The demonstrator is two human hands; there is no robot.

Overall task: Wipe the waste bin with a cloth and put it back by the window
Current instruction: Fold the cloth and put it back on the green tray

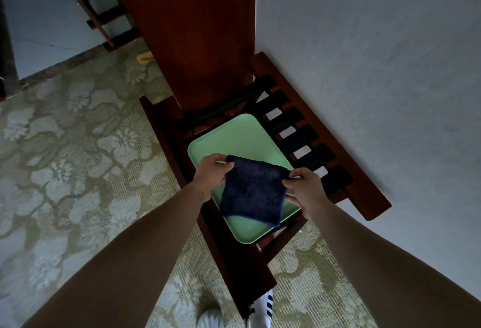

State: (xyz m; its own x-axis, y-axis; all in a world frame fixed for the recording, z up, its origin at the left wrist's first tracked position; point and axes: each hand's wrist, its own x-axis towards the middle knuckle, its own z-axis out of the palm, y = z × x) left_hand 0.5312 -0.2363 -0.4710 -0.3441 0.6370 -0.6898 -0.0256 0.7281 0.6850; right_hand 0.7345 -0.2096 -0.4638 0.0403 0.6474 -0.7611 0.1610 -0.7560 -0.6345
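both hands, left hand (212, 171) and right hand (302, 187), pinch the dark cloth (251, 189) by 2 corners; a loose pinch risks dropping it onto the green tray (234, 135).

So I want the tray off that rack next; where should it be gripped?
Grip the green tray by its two long raised rims, coming from above at the near end; the rim is thin and lifted, and the dark cloth hangs over the middle.

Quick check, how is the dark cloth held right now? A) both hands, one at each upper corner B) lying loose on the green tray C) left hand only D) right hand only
A: the left hand and right hand each pinch an upper corner of the dark blue cloth, which hangs above the green tray.
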